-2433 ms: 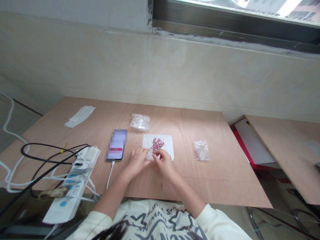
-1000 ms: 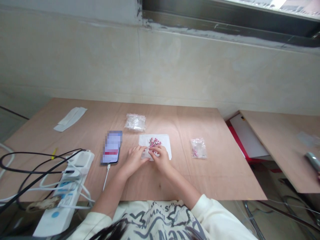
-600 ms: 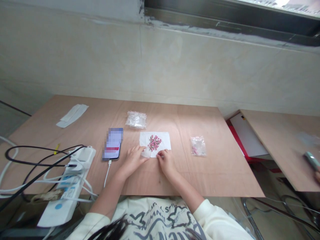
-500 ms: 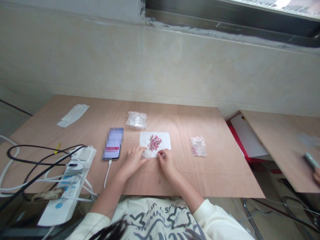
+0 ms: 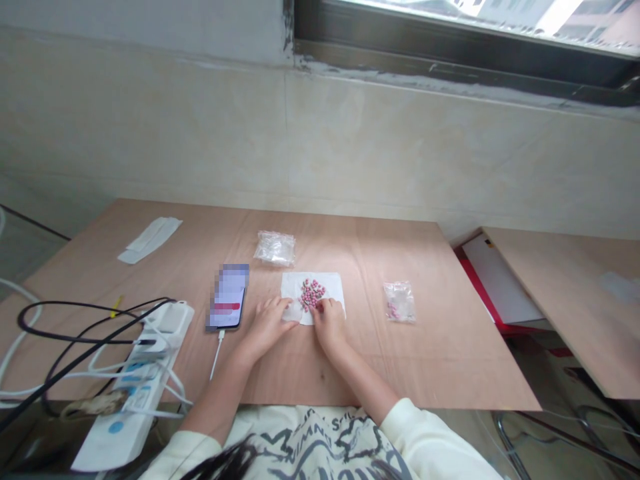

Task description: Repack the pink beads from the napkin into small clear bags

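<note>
A small heap of pink beads [image 5: 313,293], some with darker marks, lies on a white sheet [image 5: 334,283] at the middle of the wooden table. My left hand [image 5: 269,323] rests at the sheet's left edge, thumb and fingers closed on a small clear plastic bag [image 5: 293,312] that lies partly over the paper. At the near right edge of the heap is my right hand [image 5: 331,327], its thumb and index finger drawn together at the beads. Whatever is between those fingertips is too small to make out.
A clear bag [image 5: 400,302] with a few pink beads lies to the right. Behind the sheet is a stack of clear bags [image 5: 275,248]. A phone [image 5: 229,297] on a charging cable, a power strip [image 5: 150,373] with tangled cords and a white strip [image 5: 151,240] are at left.
My right hand has moved slightly forward from the sheet's near edge to the bead heap. My left hand stays by the bag. The view has tilted up a little; a person's hand at far right is gone.
</note>
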A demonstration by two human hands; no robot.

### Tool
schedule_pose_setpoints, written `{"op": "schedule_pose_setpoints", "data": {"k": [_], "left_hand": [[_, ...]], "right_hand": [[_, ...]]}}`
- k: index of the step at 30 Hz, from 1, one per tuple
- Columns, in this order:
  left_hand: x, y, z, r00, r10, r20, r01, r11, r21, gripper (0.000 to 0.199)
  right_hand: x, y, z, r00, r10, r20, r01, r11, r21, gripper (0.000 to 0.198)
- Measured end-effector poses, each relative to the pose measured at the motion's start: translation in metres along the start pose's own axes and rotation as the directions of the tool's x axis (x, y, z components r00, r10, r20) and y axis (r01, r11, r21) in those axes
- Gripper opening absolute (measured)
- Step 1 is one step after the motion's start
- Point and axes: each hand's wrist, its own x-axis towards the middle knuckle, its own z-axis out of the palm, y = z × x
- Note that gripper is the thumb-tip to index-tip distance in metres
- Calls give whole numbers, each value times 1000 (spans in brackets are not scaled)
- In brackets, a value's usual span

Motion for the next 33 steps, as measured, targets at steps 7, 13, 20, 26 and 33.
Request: {"op": "schedule_pose_setpoints", "data": {"k": [7, 13, 20, 26, 33], "left_hand": [[2, -3, 10, 999, 38, -33, -38, 999, -3, 37], [0, 0, 13, 998, 36, -45, -36, 999, -9, 36], [-1, 0, 6, 1000, -1, -6, 1, 1000, -13, 38], [5, 2, 1, 1000, -8, 12, 8, 1000, -13, 37], [13, 0, 14, 999, 38, -29, -38, 999, -5, 36]], "right_hand": [[-2, -15, -8, 1000, -1, -7, 2, 982, 189, 8], [-2, -13, -13, 1000, 4, 5, -5, 954, 299, 11], [10, 16, -3, 999, -13, 31, 8, 988, 155, 17], [17, 15, -5, 998, -49, 50, 43, 992, 120, 11], [14, -12, -18, 990, -135, 47, 114, 944, 310, 11]]}}
